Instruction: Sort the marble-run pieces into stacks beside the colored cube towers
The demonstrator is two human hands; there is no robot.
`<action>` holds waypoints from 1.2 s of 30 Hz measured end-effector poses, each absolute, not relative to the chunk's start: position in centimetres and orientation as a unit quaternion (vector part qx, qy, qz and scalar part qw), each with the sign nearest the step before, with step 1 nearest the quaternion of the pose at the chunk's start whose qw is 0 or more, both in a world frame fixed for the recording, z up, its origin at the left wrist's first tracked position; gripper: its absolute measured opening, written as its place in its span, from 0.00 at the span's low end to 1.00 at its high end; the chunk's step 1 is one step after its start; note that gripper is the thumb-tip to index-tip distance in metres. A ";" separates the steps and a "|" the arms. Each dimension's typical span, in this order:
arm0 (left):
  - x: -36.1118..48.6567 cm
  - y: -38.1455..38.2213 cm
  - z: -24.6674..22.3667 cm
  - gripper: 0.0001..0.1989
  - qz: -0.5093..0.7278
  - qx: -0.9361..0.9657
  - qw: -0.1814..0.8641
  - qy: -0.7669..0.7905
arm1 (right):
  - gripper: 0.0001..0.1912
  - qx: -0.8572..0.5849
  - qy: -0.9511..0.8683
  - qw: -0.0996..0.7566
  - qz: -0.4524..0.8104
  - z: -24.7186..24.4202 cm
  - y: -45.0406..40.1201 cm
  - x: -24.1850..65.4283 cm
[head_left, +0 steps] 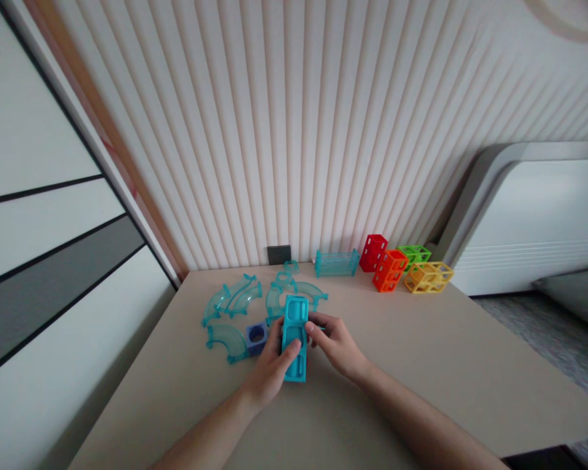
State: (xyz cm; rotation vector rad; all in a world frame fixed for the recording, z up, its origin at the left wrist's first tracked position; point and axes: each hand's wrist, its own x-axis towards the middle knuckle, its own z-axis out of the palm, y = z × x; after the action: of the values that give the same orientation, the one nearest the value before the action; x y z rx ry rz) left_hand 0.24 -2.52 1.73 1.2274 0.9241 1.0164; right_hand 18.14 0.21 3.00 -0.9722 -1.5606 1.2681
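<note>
— What sits at the centre of the frame?

— A long turquoise block (294, 337) with recessed pockets, held lengthwise just above the beige table (421, 365), near its middle and toward the person's side.

— How do the hands grip it?

— The left hand (270, 370) clasps the block's left edge, the thumb laid across its top face and the other fingers tucked behind it. The right hand (337, 346) meets it from the other side, fingertips pressed together against the right edge about halfway along. Both forearms reach in from the bottom of the frame.

— And around it?

— Just left of the left hand, a small blue cube (256, 335) with a round hole rests on the table, touching a clear teal curved track piece (227, 341). More curved track pieces (232, 297) lie behind, with another cluster (296, 292) right behind the block.

— Further back?

— A clear teal ribbed straight section (336, 263) stands against the ribbed wall (284, 130), beside a dark wall socket (279, 254). To the right, four lattice blocks are grouped: red (373, 252), orange (389, 269), green (414, 254) and yellow (428, 277). A white unit (534, 215) stands off the table's right end.
</note>
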 end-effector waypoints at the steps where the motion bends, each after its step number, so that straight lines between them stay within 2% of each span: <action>1: 0.2 -2.5 1.7 0.28 0.441 0.529 0.605 0.400 | 0.24 -0.392 -0.626 0.439 0.511 3.0 0.2 18.1; 8: 0.1 -2.6 1.7 0.30 0.415 0.519 0.636 0.392 | 0.24 -0.386 -0.624 0.427 0.529 3.9 0.4 18.3; 17: -0.1 -2.5 1.3 0.29 0.431 0.560 0.585 0.397 | 0.25 -0.381 -0.638 0.435 0.508 4.6 -0.2 18.2; 28: -0.5 -2.6 0.6 0.37 0.437 0.535 0.622 0.369 | 0.24 -0.372 -0.649 0.467 0.471 4.8 -0.8 17.9; 33: -0.2 -2.4 -0.9 0.36 0.484 0.435 0.700 0.293 | 0.21 -0.407 -0.673 0.505 0.356 4.2 -0.9 18.0; 36: 0.1 -2.3 -0.6 0.37 0.499 0.415 0.699 0.300 | 0.21 -0.403 -0.712 0.499 0.286 4.1 -1.0 18.2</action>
State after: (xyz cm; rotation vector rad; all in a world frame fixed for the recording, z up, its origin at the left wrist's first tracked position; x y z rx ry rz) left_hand 0.15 -2.32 -0.56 0.9253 0.6681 1.1111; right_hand 18.25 -1.04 4.09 -0.9749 -1.7238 0.6921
